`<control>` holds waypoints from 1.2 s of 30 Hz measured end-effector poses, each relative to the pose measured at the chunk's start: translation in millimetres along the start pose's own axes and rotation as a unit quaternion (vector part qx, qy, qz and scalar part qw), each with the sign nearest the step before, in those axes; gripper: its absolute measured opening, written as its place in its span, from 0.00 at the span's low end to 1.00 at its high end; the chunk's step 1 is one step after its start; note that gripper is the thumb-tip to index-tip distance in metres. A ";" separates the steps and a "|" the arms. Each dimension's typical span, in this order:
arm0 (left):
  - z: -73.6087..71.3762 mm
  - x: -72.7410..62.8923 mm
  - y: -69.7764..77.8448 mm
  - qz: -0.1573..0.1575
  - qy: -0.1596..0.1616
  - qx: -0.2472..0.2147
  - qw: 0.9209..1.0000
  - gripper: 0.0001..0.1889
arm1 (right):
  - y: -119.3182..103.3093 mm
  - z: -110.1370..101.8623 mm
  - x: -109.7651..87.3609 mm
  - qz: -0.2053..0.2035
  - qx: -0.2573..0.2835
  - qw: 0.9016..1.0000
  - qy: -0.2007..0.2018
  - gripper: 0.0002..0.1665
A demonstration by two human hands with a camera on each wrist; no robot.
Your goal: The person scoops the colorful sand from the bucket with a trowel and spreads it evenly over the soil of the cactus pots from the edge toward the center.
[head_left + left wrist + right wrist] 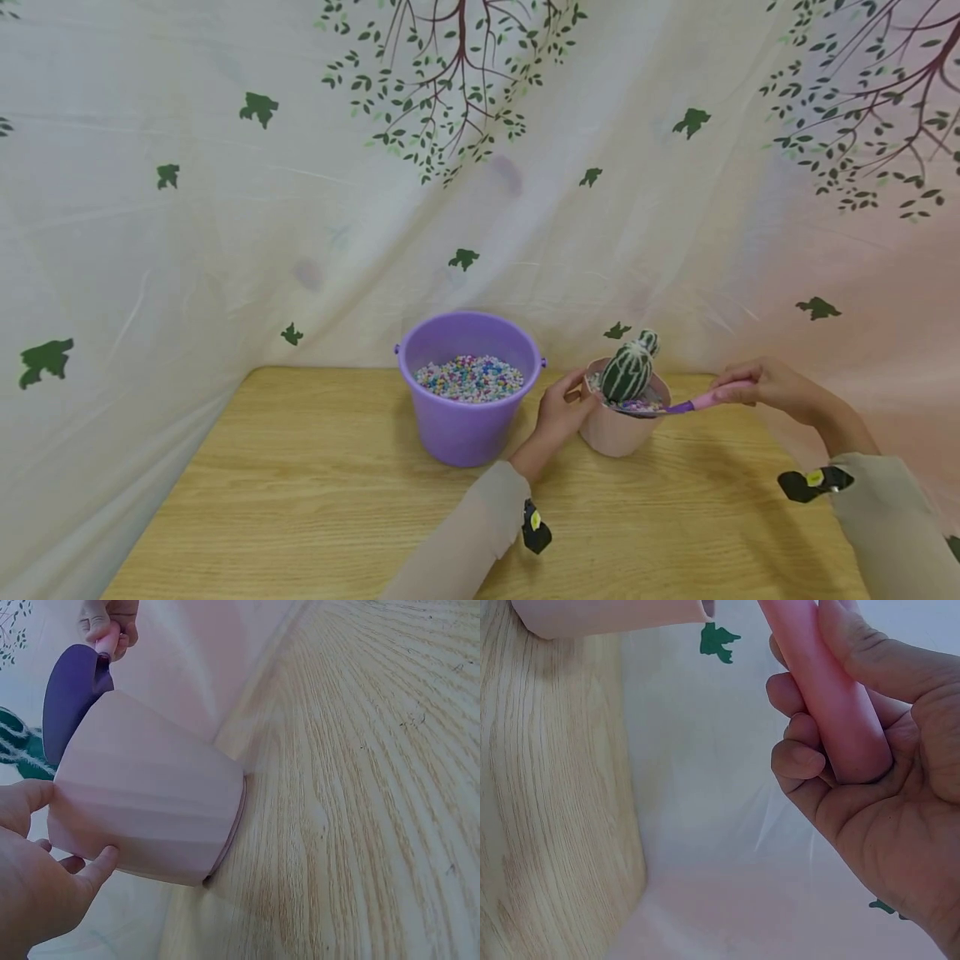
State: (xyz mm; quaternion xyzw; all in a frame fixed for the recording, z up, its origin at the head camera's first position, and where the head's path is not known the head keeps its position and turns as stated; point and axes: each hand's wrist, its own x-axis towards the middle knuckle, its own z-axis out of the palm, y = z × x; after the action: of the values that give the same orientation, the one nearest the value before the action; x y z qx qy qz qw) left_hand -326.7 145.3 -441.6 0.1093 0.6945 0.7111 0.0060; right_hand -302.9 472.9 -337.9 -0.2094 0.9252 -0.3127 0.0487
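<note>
A pale pink flower pot point(618, 433) stands on the table with a green, white-striped cactus point(628, 372) in it. My left hand point(561, 410) holds the pot's left side near the rim, its fingertips on the wall in the left wrist view. My right hand point(772, 387) grips the pink handle point(832, 697) of a toy trowel, fingers wrapped round it. The trowel's purple blade point(69, 697) lies over the pot's rim, in front of the cactus. Small colored beads point(647, 406) show at the blade and inside the pot.
Left of the pot stands a purple bucket point(461, 429), partly filled with multicolored beads point(471, 379). Both vessels are on a wood-grain table point(315, 492). A pale curtain point(225, 250) printed with leaves and branches hangs behind the table and along its sides.
</note>
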 end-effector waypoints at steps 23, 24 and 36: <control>2.8 -0.3 -4.8 -0.004 0.029 -0.003 1.000 0.27 | -3.1 -3.6 -3.8 -0.002 -0.023 0.999 0.035 0.07; 2.5 -0.2 -4.5 -0.004 0.028 -0.002 1.000 0.27 | -3.1 -3.5 -3.8 -0.001 -0.021 0.999 0.034 0.07; 1.6 5.0 -8.2 -0.003 0.013 -0.025 1.000 0.27 | -2.2 -7.2 -1.4 0.015 0.011 1.000 -0.001 0.09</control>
State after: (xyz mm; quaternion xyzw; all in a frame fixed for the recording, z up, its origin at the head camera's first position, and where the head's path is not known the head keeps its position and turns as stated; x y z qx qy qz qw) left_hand -332.5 148.0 -449.0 0.0976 0.6771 0.7294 0.0018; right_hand -302.4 476.0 -330.9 -0.1955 0.9248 -0.3214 0.0568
